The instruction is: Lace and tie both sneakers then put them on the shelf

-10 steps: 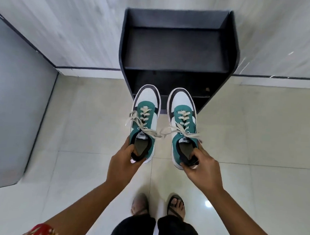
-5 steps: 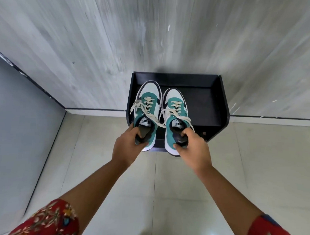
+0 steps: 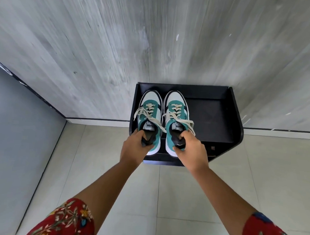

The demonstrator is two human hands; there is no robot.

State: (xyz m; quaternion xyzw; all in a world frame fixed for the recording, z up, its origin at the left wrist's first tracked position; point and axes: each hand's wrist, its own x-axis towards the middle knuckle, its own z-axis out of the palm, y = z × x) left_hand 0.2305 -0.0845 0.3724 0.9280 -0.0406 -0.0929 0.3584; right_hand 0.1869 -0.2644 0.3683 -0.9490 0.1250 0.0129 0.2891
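Head view: left hand point(image 3: 134, 148) closed on the heel collar of the left sneaker point(image 3: 149, 117), right hand point(image 3: 191, 149) closed on the heel collar of the right sneaker point(image 3: 176, 120), fingers hooked inside each opening. Both sneakers laced and tied, side by side, toes toward the wall point(image 3: 118, 43), over the left part of the black shelf point(image 3: 213, 118); resting or just above, cannot tell. Shelf against the wall on the tiled floor point(image 3: 182, 199).

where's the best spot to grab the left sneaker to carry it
Grip the left sneaker at its heel collar, coming from behind: the toe points away and the open collar faces you, so fingers hook inside, as the left hand does now.
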